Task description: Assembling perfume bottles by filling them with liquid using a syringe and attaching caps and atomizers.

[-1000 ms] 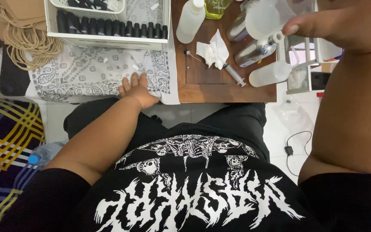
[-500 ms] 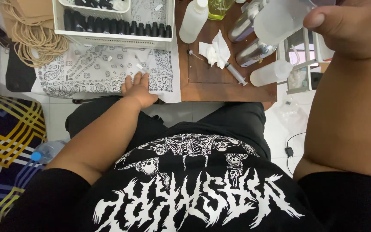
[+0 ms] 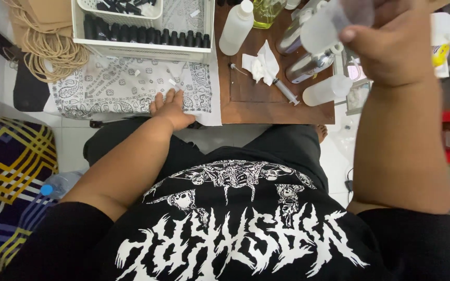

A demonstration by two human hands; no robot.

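Gripping a frosted bottle (image 3: 334, 21), right hand (image 3: 391, 47) is raised (left hand (image 3: 170, 106) flat on the cloth (image 3: 115, 88)).

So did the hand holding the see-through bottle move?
Yes. The right hand with the frosted plastic bottle has swung leftward, now covering the metal bottles on the wooden table it earlier sat right of.

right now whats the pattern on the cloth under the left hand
White with a grey-black paisley print, bandana style, under the left hand; the head view shows it.
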